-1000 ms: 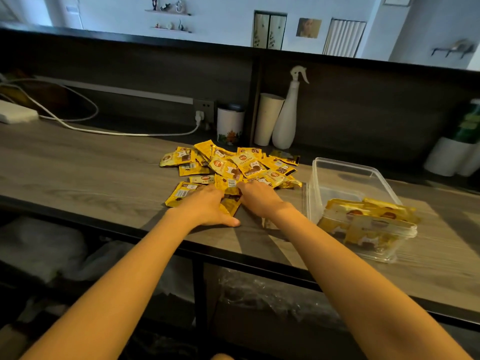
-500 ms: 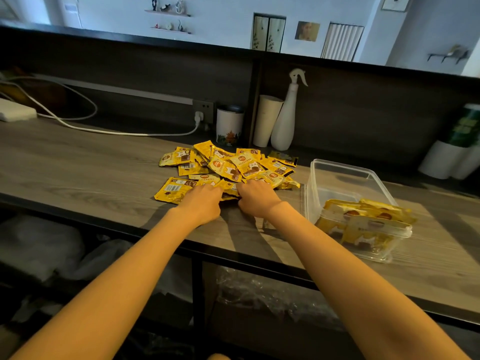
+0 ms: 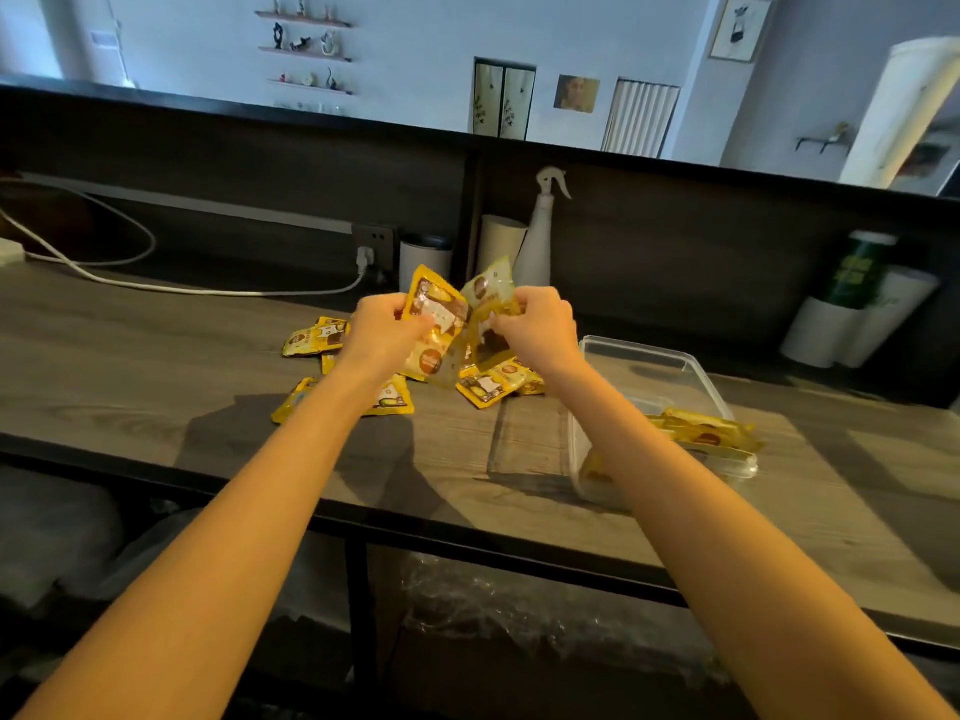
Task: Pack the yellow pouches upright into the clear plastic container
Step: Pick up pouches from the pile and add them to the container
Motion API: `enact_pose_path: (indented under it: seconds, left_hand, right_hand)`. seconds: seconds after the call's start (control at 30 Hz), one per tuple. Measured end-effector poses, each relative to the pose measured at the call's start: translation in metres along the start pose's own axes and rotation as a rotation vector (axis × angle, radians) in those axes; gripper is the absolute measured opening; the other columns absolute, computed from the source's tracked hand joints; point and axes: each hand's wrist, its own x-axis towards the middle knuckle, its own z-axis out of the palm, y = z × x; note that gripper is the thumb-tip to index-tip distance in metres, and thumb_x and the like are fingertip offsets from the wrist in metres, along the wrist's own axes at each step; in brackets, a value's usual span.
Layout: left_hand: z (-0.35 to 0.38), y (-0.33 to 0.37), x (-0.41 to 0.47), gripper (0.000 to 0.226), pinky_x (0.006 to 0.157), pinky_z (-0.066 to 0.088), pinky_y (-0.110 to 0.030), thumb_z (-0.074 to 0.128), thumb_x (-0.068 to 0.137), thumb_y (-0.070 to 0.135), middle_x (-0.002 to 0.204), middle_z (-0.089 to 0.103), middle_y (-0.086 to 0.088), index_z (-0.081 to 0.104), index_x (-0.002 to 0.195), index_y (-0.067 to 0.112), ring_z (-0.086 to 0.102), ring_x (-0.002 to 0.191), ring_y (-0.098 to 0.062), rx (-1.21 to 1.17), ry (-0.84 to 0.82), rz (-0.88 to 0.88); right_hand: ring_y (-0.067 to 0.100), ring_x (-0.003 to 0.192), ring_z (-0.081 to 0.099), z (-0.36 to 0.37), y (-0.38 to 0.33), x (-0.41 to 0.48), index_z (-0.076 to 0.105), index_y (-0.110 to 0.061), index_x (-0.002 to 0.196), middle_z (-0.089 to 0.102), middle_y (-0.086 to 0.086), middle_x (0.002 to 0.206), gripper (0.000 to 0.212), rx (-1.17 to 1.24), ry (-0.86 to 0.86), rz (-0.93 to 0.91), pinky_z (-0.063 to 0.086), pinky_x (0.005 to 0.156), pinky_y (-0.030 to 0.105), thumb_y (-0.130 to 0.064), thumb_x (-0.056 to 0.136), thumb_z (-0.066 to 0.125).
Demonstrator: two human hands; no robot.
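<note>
Right of the fingers, the clear box has room at its far end. Its near end is full of pouches.

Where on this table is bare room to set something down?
The table is bare left of the loose pouches, between the white cable and the front edge, and in the strip between those pouches and the clear container. Crowded: the back, by the spray bottle.

glossy yellow pouches aloft; others upright in clear container
</note>
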Motion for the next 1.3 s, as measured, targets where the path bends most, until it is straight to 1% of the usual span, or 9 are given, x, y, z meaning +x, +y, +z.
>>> enact_pose_path:
  seconds: [0.1,0.2,0.33,0.43,0.57,0.67,0.83,1.03,1.3]
  left_hand:
    - [0.018,0.024,-0.005,0.022,0.066,0.047,-0.016,0.054,0.09,0.006,0.095,0.064,0.0,0.062,0.11,0.01,0.06,0.087,-0.011,-0.074,-0.037,0.069]
    - [0.041,0.041,-0.007,0.025,0.069,0.047,-0.015,0.049,0.094,0.012,0.11,0.064,-0.003,0.058,0.117,0.012,0.059,0.099,-0.013,-0.083,-0.103,0.147]
    - [0.078,0.056,-0.009,0.028,0.079,0.055,-0.036,0.034,0.099,0.023,0.118,0.06,-0.009,0.048,0.122,0.017,0.059,0.108,-0.025,0.107,-0.181,0.252]
    - [0.103,0.066,-0.013,0.029,0.059,0.058,-0.051,0.029,0.1,0.026,0.117,0.053,-0.013,0.041,0.125,0.019,0.058,0.101,-0.033,0.2,-0.275,0.234]
    - [0.128,0.077,-0.016,0.011,0.041,0.056,-0.037,0.046,0.094,0.015,0.105,0.054,-0.002,0.043,0.104,0.017,0.06,0.092,-0.024,0.225,-0.323,0.262]
    - [0.141,0.081,-0.017,0.032,0.041,0.054,-0.028,0.064,0.08,0.005,0.1,0.053,0.0,0.041,0.098,0.019,0.058,0.087,-0.018,0.298,-0.32,0.294]
    - [0.147,0.081,-0.015,0.046,0.071,0.051,-0.035,0.073,0.068,0.006,0.108,0.056,-0.01,0.056,0.11,0.01,0.054,0.097,-0.023,0.488,-0.235,0.258]
    - [0.152,0.082,-0.017,0.032,0.077,0.05,-0.033,0.076,0.069,0.008,0.099,0.066,-0.013,0.064,0.099,0.007,0.061,0.094,-0.023,0.425,-0.131,0.289]
    - [0.155,0.08,-0.019,0.021,0.054,0.034,-0.014,0.067,0.081,0.01,0.086,0.054,-0.004,0.062,0.101,0.004,0.05,0.081,-0.014,0.404,-0.143,0.4]
  right_hand:
    - [0.029,0.093,0.063,-0.033,0.006,0.003,0.064,-0.001,0.091,0.068,0.014,0.094,0.016,0.069,0.081,0.023,0.053,0.081,0.044,-0.014,0.083,0.062]
    - [0.027,0.095,0.065,-0.066,0.022,0.004,0.062,-0.002,0.099,0.068,0.012,0.099,0.019,0.082,0.114,0.065,0.053,0.086,0.046,-0.013,0.083,0.063]
    - [0.019,0.099,0.064,-0.108,0.049,-0.001,0.06,-0.012,0.103,0.067,0.005,0.105,0.018,0.13,0.104,0.151,0.054,0.086,0.036,-0.013,0.085,0.063]
    - [0.016,0.097,0.062,-0.134,0.07,-0.011,0.059,-0.019,0.101,0.065,0.001,0.102,0.017,0.206,0.116,0.223,0.051,0.072,0.027,-0.01,0.086,0.06]
    - [0.017,0.093,0.062,-0.153,0.097,-0.021,0.06,-0.016,0.1,0.063,0.002,0.098,0.015,0.217,0.147,0.26,0.051,0.073,0.026,-0.009,0.087,0.059]
    - [0.016,0.094,0.062,-0.16,0.112,-0.025,0.06,-0.015,0.101,0.064,0.003,0.101,0.015,0.232,0.158,0.299,0.05,0.079,0.029,-0.009,0.087,0.059]
    - [0.015,0.096,0.06,-0.162,0.128,-0.026,0.06,-0.011,0.107,0.065,0.006,0.11,0.019,0.271,0.242,0.362,0.048,0.079,0.028,-0.01,0.088,0.058]
    - [0.016,0.102,0.06,-0.156,0.131,-0.028,0.059,-0.007,0.114,0.064,0.009,0.118,0.026,0.269,0.323,0.346,0.048,0.079,0.027,-0.01,0.089,0.059]
    - [0.018,0.111,0.06,-0.151,0.132,-0.035,0.056,-0.008,0.119,0.063,0.008,0.122,0.029,0.278,0.331,0.35,0.046,0.079,0.024,-0.012,0.09,0.058]
